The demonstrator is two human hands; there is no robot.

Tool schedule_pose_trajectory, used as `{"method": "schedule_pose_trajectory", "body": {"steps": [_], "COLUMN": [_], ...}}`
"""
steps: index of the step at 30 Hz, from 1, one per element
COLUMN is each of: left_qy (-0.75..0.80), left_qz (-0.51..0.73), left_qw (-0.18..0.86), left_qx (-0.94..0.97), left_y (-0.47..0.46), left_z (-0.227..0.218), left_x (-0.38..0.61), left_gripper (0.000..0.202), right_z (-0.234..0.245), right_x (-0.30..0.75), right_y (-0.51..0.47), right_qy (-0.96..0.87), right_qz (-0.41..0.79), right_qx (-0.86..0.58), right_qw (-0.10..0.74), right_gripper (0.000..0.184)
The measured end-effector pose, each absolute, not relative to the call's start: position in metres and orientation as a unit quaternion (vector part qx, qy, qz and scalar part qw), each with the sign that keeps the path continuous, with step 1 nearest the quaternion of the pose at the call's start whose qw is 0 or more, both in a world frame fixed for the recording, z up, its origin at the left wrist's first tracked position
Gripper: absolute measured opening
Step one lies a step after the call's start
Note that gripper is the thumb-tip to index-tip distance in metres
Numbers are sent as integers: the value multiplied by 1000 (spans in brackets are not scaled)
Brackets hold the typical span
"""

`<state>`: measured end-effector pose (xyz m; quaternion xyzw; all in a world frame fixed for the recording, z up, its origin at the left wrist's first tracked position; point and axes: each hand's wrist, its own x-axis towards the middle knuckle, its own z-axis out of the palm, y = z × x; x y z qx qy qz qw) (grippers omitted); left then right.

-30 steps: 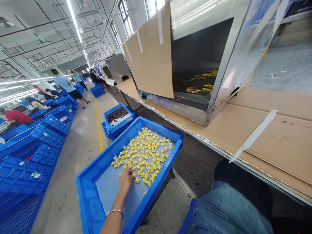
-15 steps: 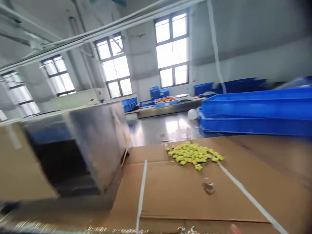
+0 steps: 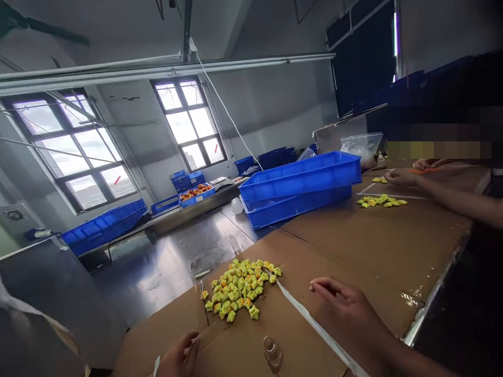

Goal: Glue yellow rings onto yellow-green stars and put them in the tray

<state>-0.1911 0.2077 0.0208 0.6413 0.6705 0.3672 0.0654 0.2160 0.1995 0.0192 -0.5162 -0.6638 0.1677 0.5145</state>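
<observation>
A pile of small yellow-green star-shaped pieces with orange spots (image 3: 239, 285) lies on the cardboard-covered table. To the right of the pile hangs my right hand (image 3: 346, 303), its fingers loosely bent and a gap between thumb and forefinger; I see nothing in it. At the bottom edge, left of centre, my left hand (image 3: 181, 356) is partly cut off. Its thumb and forefinger are slightly apart, with no object visible between them. Between the hands stands a small clear bottle (image 3: 272, 353), nearest the front edge of the picture.
Blue trays (image 3: 298, 201) are stacked behind the pile. At right, a co-worker's hands (image 3: 404, 178) work near a smaller heap of yellow-green pieces (image 3: 381, 201). White tape (image 3: 310, 319) runs across the cardboard. A blue crate of orange-brown pieces (image 3: 197, 193) sits on the back bench.
The view has swung to the right and steadied. Both my hands now show, where only a fingertip showed at the bottom edge. The co-worker's arms have come into view.
</observation>
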Motion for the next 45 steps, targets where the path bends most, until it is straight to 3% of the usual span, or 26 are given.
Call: {"method": "schedule_pose_trajectory", "body": {"steps": [5, 11, 18, 27, 38, 45], "left_qy": [694, 675, 628, 604, 568, 537], "left_qz": [302, 311, 359, 384, 377, 387], "left_qw": [98, 163, 293, 359, 386, 338], "left_qx": [646, 649, 625, 599, 621, 669], "left_y": [247, 324, 422, 487, 498, 449], "left_z": [47, 76, 76, 62, 62, 117], "left_x": [-174, -144, -112, -84, -61, -86], "left_gripper": [20, 20, 28, 32, 22, 19], "right_z": [23, 27, 18, 22, 24, 28], "right_x": [205, 176, 160, 176, 182, 184], "right_y": [273, 315, 317, 329, 337, 338], "right_qy": [-721, -753, -737, -675, -659, -670], "right_qz": [177, 211, 244, 249, 235, 230], "right_qx": [-520, -517, -482, -460, -464, -477], "right_qw": [421, 348, 406, 520, 543, 521], "right_gripper": [15, 19, 12, 23, 21, 12]}}
